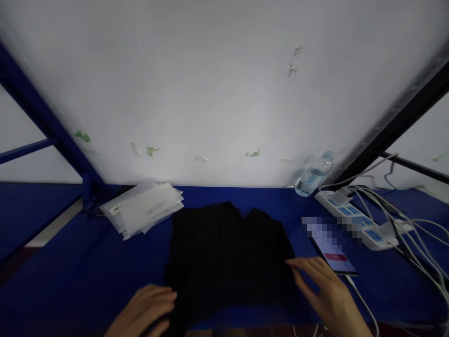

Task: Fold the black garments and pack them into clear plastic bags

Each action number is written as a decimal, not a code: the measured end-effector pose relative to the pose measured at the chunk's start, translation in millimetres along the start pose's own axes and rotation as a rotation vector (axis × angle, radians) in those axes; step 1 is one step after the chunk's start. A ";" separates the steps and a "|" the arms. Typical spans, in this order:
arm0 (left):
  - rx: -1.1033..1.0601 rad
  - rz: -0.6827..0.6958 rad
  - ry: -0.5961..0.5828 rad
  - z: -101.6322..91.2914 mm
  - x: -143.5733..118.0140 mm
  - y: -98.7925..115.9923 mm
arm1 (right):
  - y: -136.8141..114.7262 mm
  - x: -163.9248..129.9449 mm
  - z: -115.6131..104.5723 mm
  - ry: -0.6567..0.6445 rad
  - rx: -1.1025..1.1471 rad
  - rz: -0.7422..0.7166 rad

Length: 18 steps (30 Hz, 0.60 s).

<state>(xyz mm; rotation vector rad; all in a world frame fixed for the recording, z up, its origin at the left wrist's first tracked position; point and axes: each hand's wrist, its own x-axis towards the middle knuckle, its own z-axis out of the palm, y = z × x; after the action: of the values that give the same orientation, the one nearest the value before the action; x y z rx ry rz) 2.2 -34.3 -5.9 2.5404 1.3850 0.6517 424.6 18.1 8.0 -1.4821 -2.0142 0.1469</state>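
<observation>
Black garment [224, 252] lies on the blue worktop [87, 271] between flat, spread-fingered left hand [145, 311] and right hand [326, 292]; phone [333, 252], power strip [358, 220], perhaps plastic bags [143, 208] nearby.

Single head view, looking forward and down from close above the near table [70, 281] edge; white wall [224, 93] fills the far field.

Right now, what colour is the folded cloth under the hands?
The folded cloth garment is plain black, lying on the blue table; the head view shows it best.

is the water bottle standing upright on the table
No, the water bottle lies tilted against the white wall behind the power strip.
</observation>
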 end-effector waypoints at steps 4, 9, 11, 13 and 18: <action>0.059 -0.137 0.057 -12.8 40.5 -24.0 | -31.1 43.6 16.0 0.039 0.046 -0.023; 0.111 0.003 -0.046 -11.5 70.5 -42.4 | -52.2 79.7 50.3 -0.186 0.076 -0.080; 0.107 0.007 -0.052 -13.0 76.5 -45.2 | -51.5 94.3 56.4 -0.268 0.134 -0.095; 0.084 -0.033 -0.024 -17.8 87.4 -49.8 | -47.8 113.9 59.2 -0.312 0.251 -0.080; 0.055 -0.300 0.219 -31.1 127.7 -78.9 | -34.2 160.8 57.7 -0.024 0.461 0.118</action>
<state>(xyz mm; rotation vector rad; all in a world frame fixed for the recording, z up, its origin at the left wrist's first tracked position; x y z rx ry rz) -11.4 113.9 31.2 2.2833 1.8322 0.8618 337.5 164.7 43.7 -1.3000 -1.7548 0.6358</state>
